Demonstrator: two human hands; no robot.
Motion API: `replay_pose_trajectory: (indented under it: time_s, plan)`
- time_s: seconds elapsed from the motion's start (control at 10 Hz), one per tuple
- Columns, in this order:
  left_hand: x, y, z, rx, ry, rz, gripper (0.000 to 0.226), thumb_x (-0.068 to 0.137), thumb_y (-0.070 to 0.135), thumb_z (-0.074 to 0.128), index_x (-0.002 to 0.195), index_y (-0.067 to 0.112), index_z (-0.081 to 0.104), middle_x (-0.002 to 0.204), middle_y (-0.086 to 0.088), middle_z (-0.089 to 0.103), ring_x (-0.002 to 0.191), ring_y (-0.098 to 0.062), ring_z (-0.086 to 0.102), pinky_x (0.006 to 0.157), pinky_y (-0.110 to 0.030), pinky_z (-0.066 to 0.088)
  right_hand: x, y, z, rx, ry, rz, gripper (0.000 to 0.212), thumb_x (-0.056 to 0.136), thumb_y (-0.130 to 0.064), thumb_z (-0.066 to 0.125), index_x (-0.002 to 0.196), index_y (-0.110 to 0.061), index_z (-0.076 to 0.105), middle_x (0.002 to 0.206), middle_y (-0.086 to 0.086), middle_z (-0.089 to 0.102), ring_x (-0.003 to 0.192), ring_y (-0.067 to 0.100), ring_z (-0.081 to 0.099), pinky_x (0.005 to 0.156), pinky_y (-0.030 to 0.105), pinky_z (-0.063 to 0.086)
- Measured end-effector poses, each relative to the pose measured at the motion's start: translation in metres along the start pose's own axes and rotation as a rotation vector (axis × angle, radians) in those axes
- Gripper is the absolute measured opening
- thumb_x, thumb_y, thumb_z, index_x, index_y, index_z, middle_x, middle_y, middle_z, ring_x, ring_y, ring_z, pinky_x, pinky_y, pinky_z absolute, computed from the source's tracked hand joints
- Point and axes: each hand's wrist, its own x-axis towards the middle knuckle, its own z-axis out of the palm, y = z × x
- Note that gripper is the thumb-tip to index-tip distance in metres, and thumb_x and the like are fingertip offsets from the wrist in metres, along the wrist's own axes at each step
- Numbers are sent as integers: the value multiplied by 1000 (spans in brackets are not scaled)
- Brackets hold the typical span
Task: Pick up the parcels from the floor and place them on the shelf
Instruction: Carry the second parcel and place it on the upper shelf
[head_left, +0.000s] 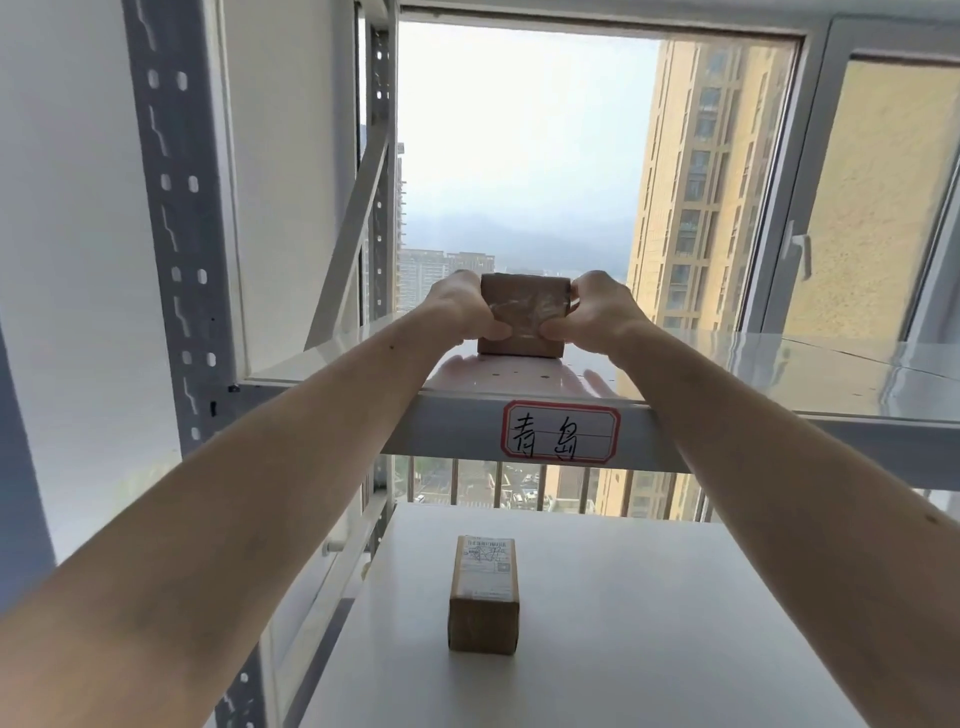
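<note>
A small brown cardboard parcel (522, 306) wrapped in clear tape rests on the upper shelf board (727, 379), well back from its front edge. My left hand (462, 306) grips its left side and my right hand (597, 309) grips its right side, thumbs pressed on the near face. Both arms reach up and forward over the shelf edge. A second, narrower brown parcel (484, 595) with a white shipping label on top stands on the lower shelf board (649, 623), untouched.
The upper shelf's front beam carries a red-bordered handwritten label (561, 431). A grey perforated upright (176, 234) stands at the left. Behind the shelf is a window (519, 156) with railings below, and an open window sash (852, 197) at the right.
</note>
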Motion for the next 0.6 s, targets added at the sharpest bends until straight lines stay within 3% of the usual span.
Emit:
replay_pose_trajectory:
  time_s: [0.2,0.3,0.4,0.5,0.6]
  plan:
    - [4,-5,1,-43,-36,-31,40,81,22,80,111,1,64,96,-10,65,86,-23,63,80,-34,55,-2,-1,0,6,-27,-8,27,80,-23,72,99,-6,63,87,9,63,81,25,61,63,32,49]
    - [1,-6,0,-60,-37,-28,37,79,25,82,99,0,64,89,-11,63,75,-21,61,73,-34,54,-7,-3,-3,9,-44,11,25,76,-24,78,86,-10,60,78,5,58,73,20,58,57,27,43]
    - [-13,-3,-7,-21,-18,-24,41,79,33,81,74,9,48,75,-5,49,62,-15,46,55,-26,39,-17,-3,-12,-75,-59,27,28,73,-22,82,80,-8,59,79,9,61,77,24,62,57,28,48]
    - [-34,-9,-21,-30,3,73,41,75,39,83,85,11,55,91,-6,52,85,-21,55,80,-28,48,-35,4,-29,-115,-78,27,57,75,-30,84,116,3,63,114,19,69,104,31,66,85,39,56]
    - [-90,-19,-39,-211,104,241,58,69,36,86,115,9,63,119,-6,62,111,-17,60,95,-28,45,-85,10,-51,-120,64,-108,57,81,-32,79,130,-10,59,119,6,70,97,17,65,82,27,46]
